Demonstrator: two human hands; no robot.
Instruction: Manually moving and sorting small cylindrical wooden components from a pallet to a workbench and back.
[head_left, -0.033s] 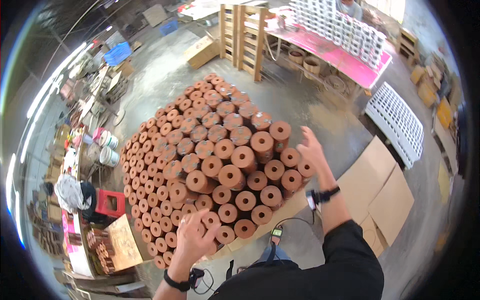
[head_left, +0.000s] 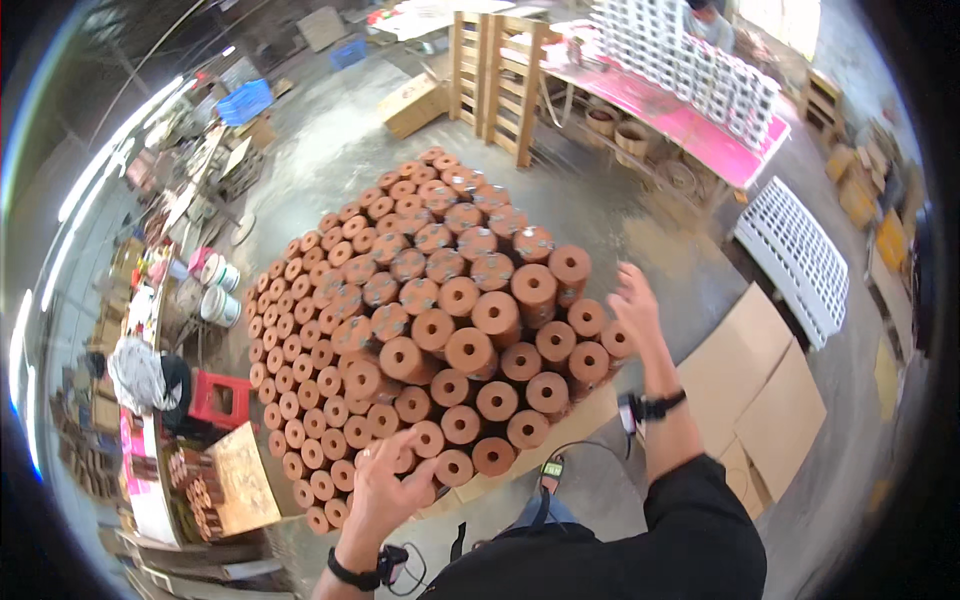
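A large block of upright reddish-brown cylinders (head_left: 497, 400), most with a round hole in the top, stands in front of me. Several at the middle are raised as a second layer, and some of these tops (head_left: 408, 264) carry grey patches. My left hand (head_left: 390, 485) hovers over the near edge of the block, thumb and fingers apart, nothing seen in it. It hides part of the cylinders beneath; I cannot tell whether it touches them. My right hand (head_left: 636, 308) is at the block's right edge, fingers spread and empty, next to an outer cylinder (head_left: 617, 339).
Flat cardboard sheets (head_left: 765, 400) lie on the floor at right, beside a white lattice panel (head_left: 795, 255). Behind stand wooden pallets (head_left: 497, 85) and a pink-topped table (head_left: 690, 125), with a person (head_left: 712, 28) beyond. A red stool (head_left: 220, 397) and white buckets (head_left: 220, 305) are at left.
The view has shifted slightly, so the cylinders and background sit a little further right. Both hands keep nearly the same pose, and nothing has been picked up or let go.
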